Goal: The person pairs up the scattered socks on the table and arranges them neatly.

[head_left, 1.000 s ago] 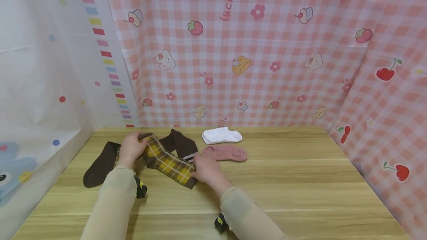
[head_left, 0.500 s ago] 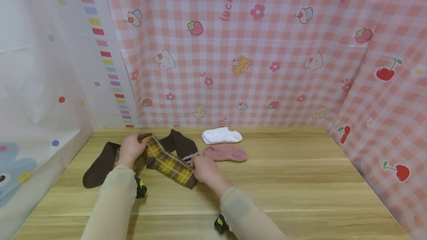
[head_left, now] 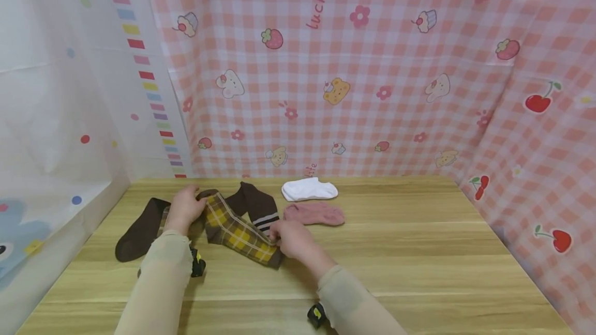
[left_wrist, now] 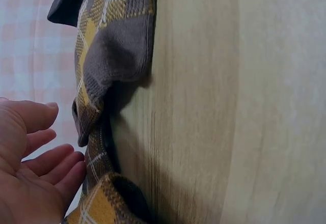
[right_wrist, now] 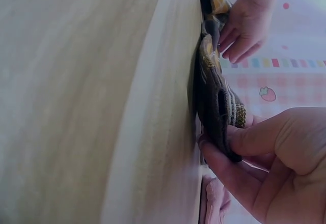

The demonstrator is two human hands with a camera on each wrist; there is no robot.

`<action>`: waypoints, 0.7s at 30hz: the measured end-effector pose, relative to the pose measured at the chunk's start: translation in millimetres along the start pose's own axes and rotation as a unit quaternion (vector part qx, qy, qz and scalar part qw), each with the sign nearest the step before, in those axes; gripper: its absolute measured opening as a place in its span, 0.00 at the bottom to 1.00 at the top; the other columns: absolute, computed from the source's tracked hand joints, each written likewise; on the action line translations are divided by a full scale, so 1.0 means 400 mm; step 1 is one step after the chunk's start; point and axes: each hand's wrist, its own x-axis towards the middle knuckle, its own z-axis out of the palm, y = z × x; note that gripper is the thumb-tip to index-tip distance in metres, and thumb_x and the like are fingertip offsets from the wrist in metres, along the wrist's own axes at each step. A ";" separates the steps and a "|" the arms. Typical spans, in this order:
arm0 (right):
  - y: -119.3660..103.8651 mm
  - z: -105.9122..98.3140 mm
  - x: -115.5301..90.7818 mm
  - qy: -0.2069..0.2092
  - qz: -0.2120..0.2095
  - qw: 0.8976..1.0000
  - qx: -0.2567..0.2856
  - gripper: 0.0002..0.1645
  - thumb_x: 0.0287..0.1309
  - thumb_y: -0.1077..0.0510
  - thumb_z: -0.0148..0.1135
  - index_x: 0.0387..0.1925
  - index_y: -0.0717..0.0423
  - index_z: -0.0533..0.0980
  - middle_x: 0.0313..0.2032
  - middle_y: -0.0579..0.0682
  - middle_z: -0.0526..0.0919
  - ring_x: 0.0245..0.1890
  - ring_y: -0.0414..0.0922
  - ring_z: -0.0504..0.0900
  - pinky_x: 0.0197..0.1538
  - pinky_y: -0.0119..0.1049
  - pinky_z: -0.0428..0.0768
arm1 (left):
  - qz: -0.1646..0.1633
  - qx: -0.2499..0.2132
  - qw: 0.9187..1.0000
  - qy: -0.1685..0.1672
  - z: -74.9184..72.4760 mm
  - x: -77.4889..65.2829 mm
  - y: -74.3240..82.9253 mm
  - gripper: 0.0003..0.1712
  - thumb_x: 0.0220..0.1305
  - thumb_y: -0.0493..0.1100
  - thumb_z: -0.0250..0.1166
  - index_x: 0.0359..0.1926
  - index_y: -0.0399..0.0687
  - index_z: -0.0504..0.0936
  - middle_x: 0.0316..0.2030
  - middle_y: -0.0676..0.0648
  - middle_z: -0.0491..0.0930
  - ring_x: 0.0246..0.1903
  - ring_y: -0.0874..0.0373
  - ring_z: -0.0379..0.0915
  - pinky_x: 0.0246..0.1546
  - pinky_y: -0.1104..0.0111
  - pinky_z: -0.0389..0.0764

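A yellow-and-brown plaid sock [head_left: 239, 231] lies slantwise on the table. At its dark cuff my right hand [head_left: 294, 239] pinches it between thumb and fingers, as the right wrist view shows. Beside its other end is my left hand [head_left: 185, 208]; in the left wrist view the fingers [left_wrist: 57, 165] are loosely spread, thumb apart, with nothing gripped. A second plaid piece [left_wrist: 99, 203] lies below that hand, mostly hidden by the forearm in the head view. Behind the plaid sock rests a dark brown sock [head_left: 258, 203] with pale stripes, partly covered.
Another dark brown sock [head_left: 142, 231] lies left of my left hand. A white ankle sock [head_left: 309, 189] sits near the back edge, with a pink sock [head_left: 318, 213] just in front of it. Patterned cloth [head_left: 326, 118] hangs behind the wooden table [head_left: 419, 252].
My right hand has shifted slightly right and toward me, drawing the plaid sock's cuff along. More of the striped sock shows. My left hand has barely moved.
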 end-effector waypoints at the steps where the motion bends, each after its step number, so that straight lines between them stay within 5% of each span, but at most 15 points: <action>1: 0.002 -0.001 -0.002 -0.001 0.001 1.000 0.001 0.15 0.50 0.72 0.69 0.26 0.49 0.76 0.27 0.41 0.77 0.30 0.39 0.73 0.37 0.33 0.75 | 0.000 0.002 1.000 -0.003 0.002 0.001 0.001 0.28 0.70 0.38 0.58 0.64 0.22 0.66 0.60 0.23 0.68 0.57 0.28 0.67 0.55 0.41 0.70; 13: 0.010 -0.003 -0.011 -0.016 0.002 1.000 -0.012 0.15 0.49 0.72 0.67 0.26 0.49 0.75 0.25 0.40 0.74 0.28 0.40 0.72 0.35 0.32 0.74 | -0.012 0.036 0.997 -0.068 0.018 0.016 -0.010 0.30 0.71 0.44 0.54 0.64 0.24 0.65 0.57 0.21 0.69 0.53 0.25 0.69 0.52 0.39 0.72; 21: 0.015 -0.003 -0.010 -0.014 0.013 1.000 -0.018 0.14 0.50 0.71 0.68 0.26 0.48 0.76 0.26 0.40 0.76 0.30 0.40 0.74 0.39 0.34 0.76 | -0.030 0.000 0.998 -0.061 0.018 0.019 -0.011 0.29 0.72 0.45 0.54 0.63 0.24 0.68 0.56 0.23 0.71 0.51 0.29 0.71 0.50 0.42 0.73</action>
